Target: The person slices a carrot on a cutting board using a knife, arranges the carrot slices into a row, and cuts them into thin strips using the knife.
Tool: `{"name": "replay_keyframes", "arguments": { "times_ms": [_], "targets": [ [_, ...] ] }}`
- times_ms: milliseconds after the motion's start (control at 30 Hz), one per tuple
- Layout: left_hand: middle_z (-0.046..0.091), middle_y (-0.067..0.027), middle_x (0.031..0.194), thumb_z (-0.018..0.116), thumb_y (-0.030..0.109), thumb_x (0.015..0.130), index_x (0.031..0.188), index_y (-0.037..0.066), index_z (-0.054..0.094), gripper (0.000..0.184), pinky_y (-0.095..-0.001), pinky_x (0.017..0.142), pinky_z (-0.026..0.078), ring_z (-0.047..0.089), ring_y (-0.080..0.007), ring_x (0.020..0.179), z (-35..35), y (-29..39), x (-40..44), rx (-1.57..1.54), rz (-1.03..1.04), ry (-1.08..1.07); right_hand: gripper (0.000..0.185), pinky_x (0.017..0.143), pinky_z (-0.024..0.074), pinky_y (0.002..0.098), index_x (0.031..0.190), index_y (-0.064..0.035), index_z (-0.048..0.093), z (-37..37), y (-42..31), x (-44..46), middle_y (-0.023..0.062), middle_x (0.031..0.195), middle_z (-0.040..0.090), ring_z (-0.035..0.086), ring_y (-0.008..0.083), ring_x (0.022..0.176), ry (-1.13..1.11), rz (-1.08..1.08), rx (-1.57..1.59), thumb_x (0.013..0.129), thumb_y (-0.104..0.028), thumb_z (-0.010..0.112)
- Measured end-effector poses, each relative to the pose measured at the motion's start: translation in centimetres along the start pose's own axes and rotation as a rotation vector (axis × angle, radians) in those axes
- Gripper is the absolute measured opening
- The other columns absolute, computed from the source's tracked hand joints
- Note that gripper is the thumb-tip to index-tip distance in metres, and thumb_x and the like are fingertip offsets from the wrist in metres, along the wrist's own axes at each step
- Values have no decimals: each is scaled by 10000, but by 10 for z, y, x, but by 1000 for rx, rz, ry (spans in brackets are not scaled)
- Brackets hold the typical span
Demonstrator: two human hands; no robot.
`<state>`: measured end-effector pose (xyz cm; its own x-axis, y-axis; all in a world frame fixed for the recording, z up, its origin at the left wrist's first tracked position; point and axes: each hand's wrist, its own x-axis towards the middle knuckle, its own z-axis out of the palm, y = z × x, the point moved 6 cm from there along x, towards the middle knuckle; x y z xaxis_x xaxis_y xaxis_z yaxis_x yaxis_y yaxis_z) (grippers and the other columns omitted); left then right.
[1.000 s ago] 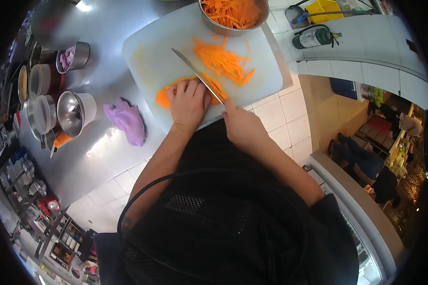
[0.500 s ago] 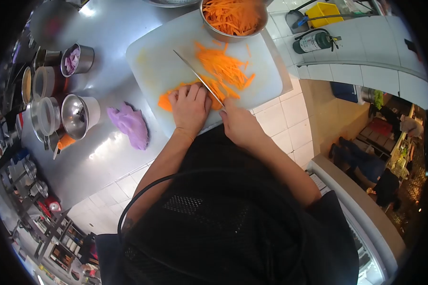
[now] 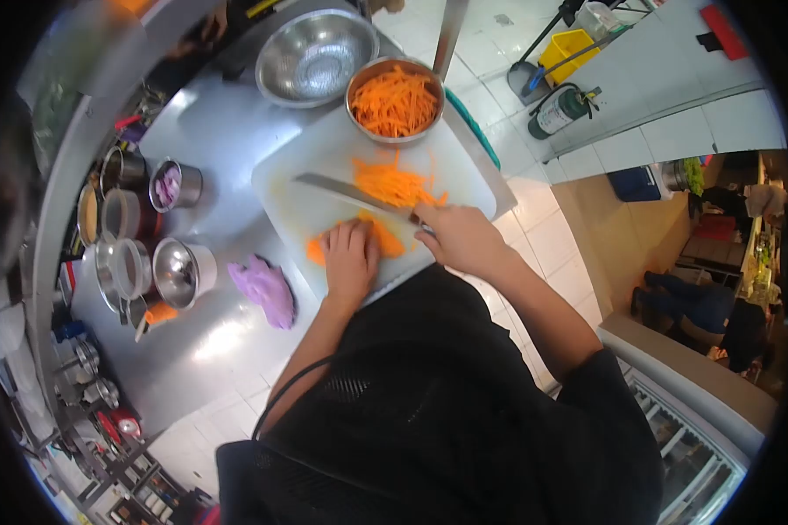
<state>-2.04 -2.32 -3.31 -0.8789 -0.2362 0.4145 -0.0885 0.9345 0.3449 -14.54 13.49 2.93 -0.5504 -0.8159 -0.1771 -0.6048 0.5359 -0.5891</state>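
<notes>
On the white cutting board (image 3: pixel 280 188), my left hand (image 3: pixel 350 258) presses down on a pile of sliced carrot (image 3: pixel 385 238), its fingers together. My right hand (image 3: pixel 464 238) is closed round the handle of a knife (image 3: pixel 341 187). The blade lies between the sliced carrot and a heap of carrot strips (image 3: pixel 394 182), pointing left. At the board's far edge stands a metal bowl (image 3: pixel 356 122) full of carrot strips. A purple cloth (image 3: pixel 264 291) lies on the steel table, left of the board.
An empty metal bowl (image 3: pixel 315 61) stands behind the board. Several pots and containers, one with purple pieces (image 3: pixel 168 185), line the table's left side. A metal post (image 3: pixel 451 39) rises beyond the carrot bowl. At right, another person (image 3: pixel 700 311) is in the background.
The view has tilted up and shifted, showing more of the far table. My right hand has moved the knife away from my left hand, off the sliced carrot and toward the strips.
</notes>
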Motion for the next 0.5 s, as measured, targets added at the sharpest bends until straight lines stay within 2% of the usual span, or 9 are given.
{"name": "replay_keyframes", "arguments": {
  "times_ms": [33, 67, 167, 200, 300, 367, 400, 467, 500],
  "targets": [
    [665, -99, 1130, 715, 111, 894, 1119, 71, 679, 232, -474, 992, 418, 606, -319, 1084, -10, -2, -1, -108, -8, 11, 253, 760, 556, 553, 1141, -41, 596, -13, -9, -6, 210, 944, 724, 711, 445, 860, 23, -24, -40, 981, -220, 675],
    [665, -117, 1137, 720, 90, 889, 1136, 60, 679, 253, -476, 981, 433, 609, -336, 1085, -18, -4, 2, -215, -13, 20, 227, 727, 573, 517, 1141, -68, 600, -30, -19, -14, 149, 963, 723, 729, 390, 822, 142, -86, -116, 956, -184, 663],
    [666, -141, 1170, 726, 49, 869, 1172, 49, 680, 307, -476, 966, 455, 617, -353, 1110, -52, -2, 25, -267, 94, 78, 246, 719, 582, 474, 1148, -94, 602, -70, -13, -8, 101, 944, 698, 741, 336, 807, 206, -152, -311, 909, -139, 643],
    [666, -141, 1170, 726, 49, 869, 1172, 49, 680, 307, -476, 966, 455, 617, -353, 1110, -60, -1, 41, -256, 118, 98, 274, 723, 586, 434, 1150, -125, 605, -85, -10, -3, 72, 905, 674, 746, 279, 829, 283, -166, -450, 877, -127, 624],
    [667, -142, 1229, 736, 77, 873, 1224, 37, 681, 357, -472, 1023, 452, 620, -351, 1179, -95, 22, 93, -197, 304, 121, 286, 728, 587, 421, 1165, -140, 608, -115, 10, 23, 60, 923, 681, 745, 259, 869, 364, -175, -610, 880, -120, 617],
    [628, -169, 1410, 718, 233, 936, 1380, 20, 624, 501, -495, 1092, 454, 582, -380, 1328, -97, 47, 139, -217, 401, -173, 307, 723, 589, 423, 1163, -147, 618, -123, 27, 40, 51, 961, 696, 744, 262, 896, 407, -212, -620, 861, -132, 670],
    [628, -169, 1410, 718, 233, 936, 1380, 20, 624, 501, -495, 1092, 454, 582, -380, 1328, -93, 49, 154, -206, 407, -155, 323, 727, 590, 428, 1156, -149, 625, -124, 35, 47, 49, 975, 704, 743, 268, 897, 371, -219, -545, 843, -142, 704],
    [509, -171, 1591, 649, 470, 989, 1555, 33, 487, 733, -510, 1203, 376, 472, -381, 1477, -59, 50, 174, -57, 438, -420, 342, 730, 591, 434, 1149, -151, 632, -123, 47, 61, 47, 988, 711, 743, 273, 899, 339, -236, -474, 824, -151, 739],
    [509, -171, 1591, 649, 470, 989, 1555, 33, 487, 733, -510, 1203, 376, 472, -381, 1477, -48, 46, 183, -51, 438, -411, 354, 732, 591, 440, 1139, -151, 637, -121, 52, 66, 46, 996, 715, 741, 278, 903, 322, -259, -439, 808, -158, 763]
  ]
}}
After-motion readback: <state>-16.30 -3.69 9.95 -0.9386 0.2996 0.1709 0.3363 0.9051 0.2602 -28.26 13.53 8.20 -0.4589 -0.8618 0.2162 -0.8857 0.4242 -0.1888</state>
